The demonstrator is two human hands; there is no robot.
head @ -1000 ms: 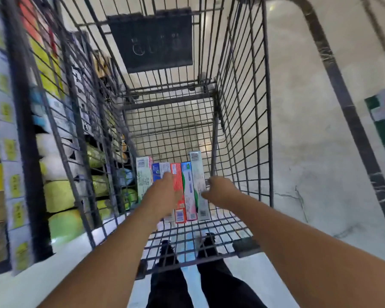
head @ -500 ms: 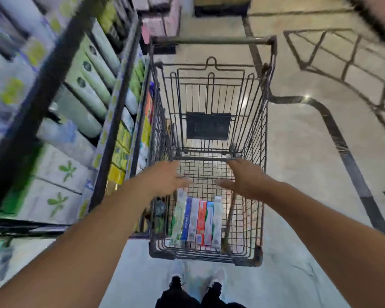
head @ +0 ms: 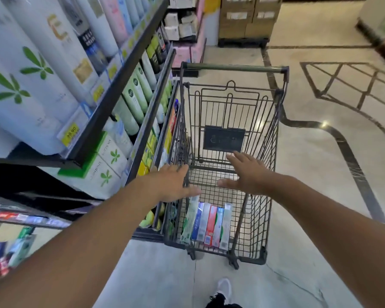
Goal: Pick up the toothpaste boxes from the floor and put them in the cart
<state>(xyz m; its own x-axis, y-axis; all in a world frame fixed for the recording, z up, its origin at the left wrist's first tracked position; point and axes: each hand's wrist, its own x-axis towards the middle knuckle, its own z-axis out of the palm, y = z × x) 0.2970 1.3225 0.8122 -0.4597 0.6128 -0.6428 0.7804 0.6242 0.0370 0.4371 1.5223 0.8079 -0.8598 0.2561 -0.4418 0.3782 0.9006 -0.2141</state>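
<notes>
Both hands are being raised clear of the basket compared with a second ago, when they were resting low on the boxes; the viewpoint is also being lifted, so the whole cart is now being shown. Nothing is being held by the left hand (head: 173, 185): its fingers are being kept straight and spread beside the left wall of the basket. The right hand (head: 245, 172) is likewise being held flat and empty, hovering above the basket interior.

Below the hands, the toothpaste boxes (head: 207, 223) are being carried on the wire floor of the cart (head: 273, 152), laid side by side at the near end, about six in a row. On the visible floor (head: 309, 174) no further boxes are being shown, although blurred packs are being glimpsed at the lower left edge and cannot be identified. Judged from this, the task is being brought to completion or is already finished.
</notes>
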